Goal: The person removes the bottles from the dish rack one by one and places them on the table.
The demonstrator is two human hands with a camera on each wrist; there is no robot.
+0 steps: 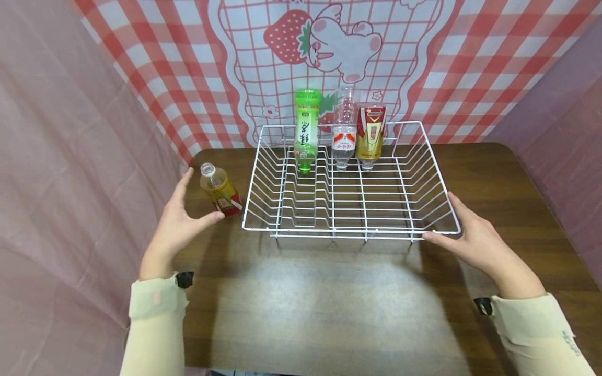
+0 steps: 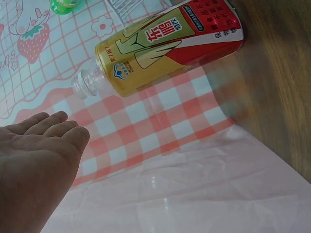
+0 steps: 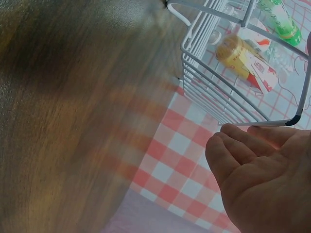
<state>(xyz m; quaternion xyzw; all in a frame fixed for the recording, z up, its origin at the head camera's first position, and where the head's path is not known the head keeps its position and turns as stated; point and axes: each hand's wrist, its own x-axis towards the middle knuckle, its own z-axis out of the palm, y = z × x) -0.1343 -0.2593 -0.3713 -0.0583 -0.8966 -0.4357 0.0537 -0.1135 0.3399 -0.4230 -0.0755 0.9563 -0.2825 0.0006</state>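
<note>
My left hand is spread beside an upright plastic bottle with a yellow-and-red label and no cap. Its thumb tip overlaps the bottle's lower side in the head view, while the fingers extend past the neck, apart from it. A white wire dish rack stands to the right of the bottle. At the rack's front right corner is my right hand, thumb at the front rim and straight fingers along the right side.
Three bottles stand neck-down along the rack's back: a green one, a clear one and a yellow-and-red one. A brown wooden table lies underneath. Behind hangs a red-checked cloth, with pink fabric at the left.
</note>
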